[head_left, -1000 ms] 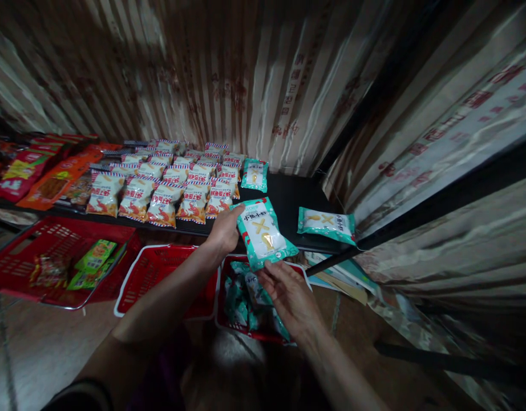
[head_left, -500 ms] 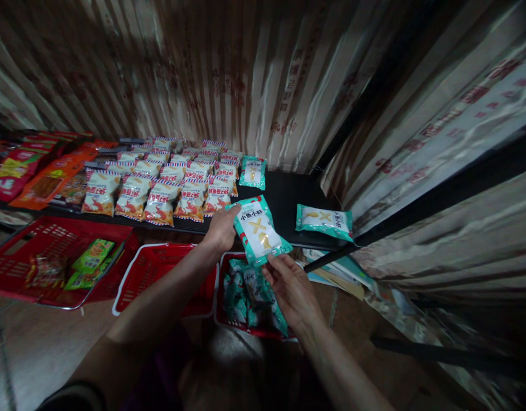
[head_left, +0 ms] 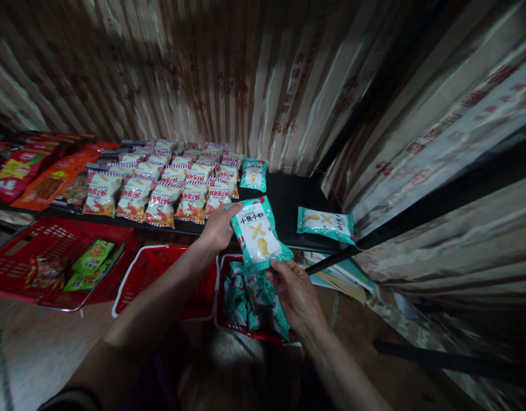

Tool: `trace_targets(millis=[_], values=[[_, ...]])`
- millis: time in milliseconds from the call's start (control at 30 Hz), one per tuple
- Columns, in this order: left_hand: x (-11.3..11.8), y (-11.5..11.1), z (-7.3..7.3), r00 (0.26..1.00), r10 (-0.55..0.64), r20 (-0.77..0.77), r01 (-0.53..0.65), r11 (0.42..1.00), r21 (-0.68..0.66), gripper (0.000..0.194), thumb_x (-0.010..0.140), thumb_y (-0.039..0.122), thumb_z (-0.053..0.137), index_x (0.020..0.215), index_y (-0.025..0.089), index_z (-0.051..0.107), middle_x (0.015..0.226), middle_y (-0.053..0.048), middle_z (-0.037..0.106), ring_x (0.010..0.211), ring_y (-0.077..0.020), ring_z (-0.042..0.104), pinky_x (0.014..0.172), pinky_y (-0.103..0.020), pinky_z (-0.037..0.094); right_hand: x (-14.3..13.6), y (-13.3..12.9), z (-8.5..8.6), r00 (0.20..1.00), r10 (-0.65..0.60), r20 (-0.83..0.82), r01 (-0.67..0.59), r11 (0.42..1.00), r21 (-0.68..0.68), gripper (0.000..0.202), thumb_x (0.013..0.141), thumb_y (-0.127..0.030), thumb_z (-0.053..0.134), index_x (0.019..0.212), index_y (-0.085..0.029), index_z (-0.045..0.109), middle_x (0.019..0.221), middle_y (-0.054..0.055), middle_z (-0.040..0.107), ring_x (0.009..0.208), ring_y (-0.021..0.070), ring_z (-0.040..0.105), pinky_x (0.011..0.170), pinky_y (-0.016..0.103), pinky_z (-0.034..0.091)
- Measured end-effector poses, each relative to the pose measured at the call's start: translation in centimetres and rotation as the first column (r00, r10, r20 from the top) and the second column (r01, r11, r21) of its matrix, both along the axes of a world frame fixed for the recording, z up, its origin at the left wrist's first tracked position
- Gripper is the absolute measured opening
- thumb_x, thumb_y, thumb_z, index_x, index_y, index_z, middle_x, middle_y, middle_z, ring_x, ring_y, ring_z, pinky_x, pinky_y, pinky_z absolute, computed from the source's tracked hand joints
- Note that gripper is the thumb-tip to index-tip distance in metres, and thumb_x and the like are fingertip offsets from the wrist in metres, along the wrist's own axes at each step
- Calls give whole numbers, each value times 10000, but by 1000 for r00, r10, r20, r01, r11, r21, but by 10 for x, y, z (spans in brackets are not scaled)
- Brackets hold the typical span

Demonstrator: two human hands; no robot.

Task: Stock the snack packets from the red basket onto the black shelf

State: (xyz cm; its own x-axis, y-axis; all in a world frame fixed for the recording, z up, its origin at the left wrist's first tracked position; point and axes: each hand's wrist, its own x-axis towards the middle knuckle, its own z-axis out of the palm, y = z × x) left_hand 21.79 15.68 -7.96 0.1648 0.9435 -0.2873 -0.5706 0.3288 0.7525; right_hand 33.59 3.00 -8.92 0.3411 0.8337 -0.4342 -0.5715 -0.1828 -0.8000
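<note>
A teal and white snack bag is held between my two hands, over the front edge of the black shelf. My left hand grips its upper left corner, while my right hand pinches its lower edge. Below it, a red basket with a white rim holds several more teal bags. One teal bag rests at the back of the shelf beside rows of white and orange snack bags. Another teal bag lies sideways at the shelf's right end.
Two more red baskets stand at the left: a middle one and a far one with green packets. Red and orange packs fill the shelf's left end. A black metal post and striped curtain bound the right side.
The held bag has tilted slightly, its face turned more toward me, and my right fingers have shifted a little along its bottom edge. Both hands keep their hold.
</note>
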Motion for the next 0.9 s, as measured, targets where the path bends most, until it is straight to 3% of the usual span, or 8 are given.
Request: trace_targets(millis=[200, 367, 567, 767, 900], values=[[-11, 3, 9, 991, -101, -86, 106, 993, 53, 77, 683, 150, 709, 700, 136, 635, 664, -27, 670, 591, -116, 601, 618, -237, 468, -1, 1, -9, 1000, 1, 0, -1, 1000, 27, 265, 446, -234, 849, 554, -172, 615, 530, -61, 573, 488, 49, 475, 459, 148, 407], [-20, 2, 12, 973, -121, -197, 138, 987, 78, 149, 646, 129, 718, 752, 141, 613, 621, 7, 644, 538, -100, 587, 544, -207, 435, 1, 0, -12, 998, 8, 54, -11, 999, 49, 256, 496, -207, 809, 689, -203, 641, 632, -79, 610, 538, 58, 484, 457, 154, 381], [-21, 5, 10, 975, -84, -203, 104, 990, 90, 133, 653, 118, 671, 748, 147, 584, 602, 19, 625, 521, -94, 572, 544, -206, 435, 2, 1, -7, 999, -48, 13, 49, 998, -41, 293, 535, -349, 813, 755, -217, 672, 762, -53, 682, 666, 99, 573, 539, 179, 432], [-25, 7, 8, 976, -90, -200, 121, 981, 150, 155, 602, 166, 698, 697, 147, 577, 559, 34, 601, 496, -86, 543, 529, -200, 419, 2, 1, -5, 994, -20, 104, 17, 999, 28, 361, 580, -427, 809, 826, -214, 653, 713, -62, 646, 600, 78, 536, 522, 165, 411], [-29, 8, 10, 967, -127, -223, 169, 969, 181, 221, 592, 201, 735, 783, 149, 634, 629, 21, 648, 560, -103, 585, 574, -219, 441, 4, 1, -6, 978, -42, 202, 27, 997, 78, 373, 579, -431, 809, 832, -217, 638, 614, -73, 616, 531, 75, 504, 498, 173, 392]])
